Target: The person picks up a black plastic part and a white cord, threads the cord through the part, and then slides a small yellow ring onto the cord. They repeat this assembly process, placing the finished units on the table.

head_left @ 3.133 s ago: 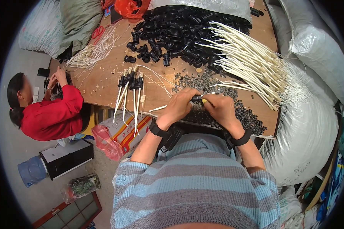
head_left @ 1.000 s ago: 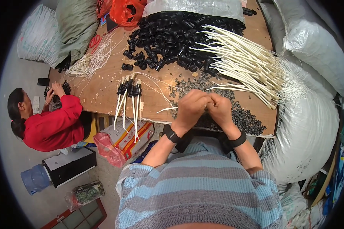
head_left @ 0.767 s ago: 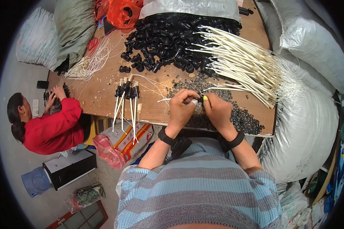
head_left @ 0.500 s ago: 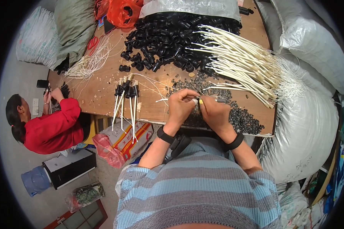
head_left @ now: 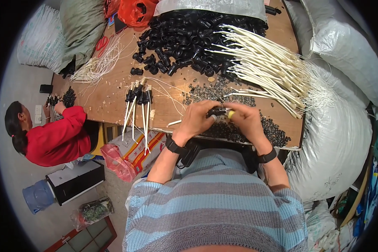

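Note:
Near the front edge of the table, my left hand [head_left: 195, 120] is closed round a small black plastic fitting [head_left: 215, 112], which looks like a lamp socket and is partly covered by the fingers. A white-sleeved wire [head_left: 174, 123] sticks out on the left of that hand. My right hand [head_left: 247, 120] pinches the fitting's other side, with a yellow covering on its thumb. A pale covering shows on my left thumb. Beneath both hands lie many small dark clips [head_left: 273, 131]. To the left, finished-looking fittings with white-sleeved wires [head_left: 145, 101] overhang the table edge.
A heap of black fittings [head_left: 185, 40] covers the back of the table [head_left: 109, 94]. White-sleeved wires [head_left: 264, 63] lie bundled at right, beside large white sacks [head_left: 332, 143]. Red scissors [head_left: 101, 44] rest at back left. A person in red [head_left: 56, 132] works at far left.
A black fitting now shows between my hands, where the fingertips were pinched close together. My right hand has risen slightly and opened wider; the white-sleeved wire end beside my left hand sits lower.

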Action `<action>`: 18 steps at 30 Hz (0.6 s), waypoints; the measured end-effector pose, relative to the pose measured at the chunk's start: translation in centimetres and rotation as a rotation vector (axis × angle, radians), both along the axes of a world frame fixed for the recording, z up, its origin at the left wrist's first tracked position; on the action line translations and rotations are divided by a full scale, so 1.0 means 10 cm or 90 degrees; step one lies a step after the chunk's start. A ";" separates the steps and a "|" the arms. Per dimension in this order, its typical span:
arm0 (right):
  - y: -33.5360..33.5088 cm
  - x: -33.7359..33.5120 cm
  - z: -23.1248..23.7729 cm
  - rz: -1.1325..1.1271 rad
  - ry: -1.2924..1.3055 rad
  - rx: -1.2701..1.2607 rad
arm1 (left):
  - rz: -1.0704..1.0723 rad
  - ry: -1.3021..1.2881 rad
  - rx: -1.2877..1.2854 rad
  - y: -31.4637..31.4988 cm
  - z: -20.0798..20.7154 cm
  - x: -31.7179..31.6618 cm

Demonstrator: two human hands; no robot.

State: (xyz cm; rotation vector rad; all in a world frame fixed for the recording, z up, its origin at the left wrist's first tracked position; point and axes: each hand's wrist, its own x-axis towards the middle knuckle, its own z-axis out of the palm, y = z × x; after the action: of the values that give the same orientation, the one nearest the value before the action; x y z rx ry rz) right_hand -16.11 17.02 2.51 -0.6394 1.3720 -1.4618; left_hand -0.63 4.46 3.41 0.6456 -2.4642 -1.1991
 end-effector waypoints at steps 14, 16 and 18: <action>-0.21 -0.07 0.19 0.185 0.336 0.133 | 0.024 0.003 -0.194 0.11 0.06 -0.01; -0.18 -0.11 0.18 0.263 0.425 0.074 | -0.028 -0.009 -0.232 0.14 0.05 0.03; -0.15 -0.06 0.12 0.266 0.404 0.094 | -0.033 -0.009 -0.254 0.17 0.00 0.04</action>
State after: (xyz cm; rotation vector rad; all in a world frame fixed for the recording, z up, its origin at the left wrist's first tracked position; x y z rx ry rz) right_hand -16.75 15.56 3.75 -1.2766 1.6676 -0.8383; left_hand -0.22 6.14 3.44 0.4803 -2.6365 -0.6841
